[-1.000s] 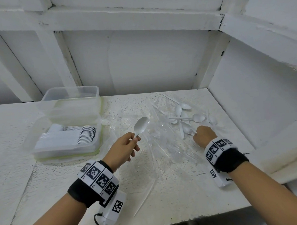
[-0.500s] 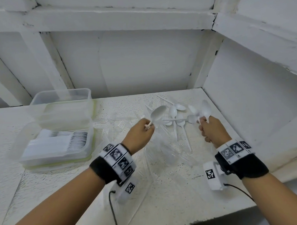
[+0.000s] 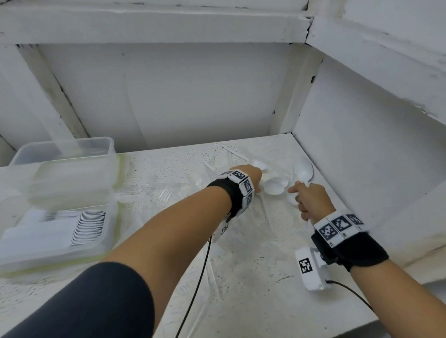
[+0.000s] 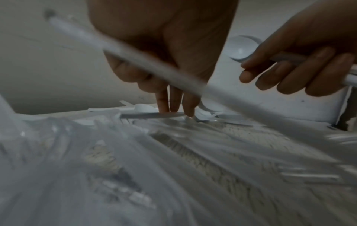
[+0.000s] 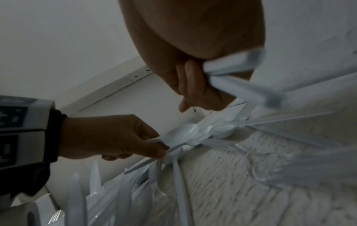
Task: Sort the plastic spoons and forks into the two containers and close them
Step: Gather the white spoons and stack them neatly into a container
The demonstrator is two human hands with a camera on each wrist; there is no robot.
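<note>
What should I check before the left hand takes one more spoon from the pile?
1. Right hand grips its spoons: ok.
2. Left hand pinches a spoon: ok.
3. Left fingers reach the pile: ok.
4. Pile holds only spoons: not ok, a fork lies there.
5. Back container is open: ok.
6. Front container holds spoons, not forks: cannot tell.

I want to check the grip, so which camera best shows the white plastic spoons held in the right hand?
Head view: the white plastic spoons stand bowls-up from the right hand. Left wrist view shows one bowl past curled fingers; right wrist view shows only blurred handles.
</note>
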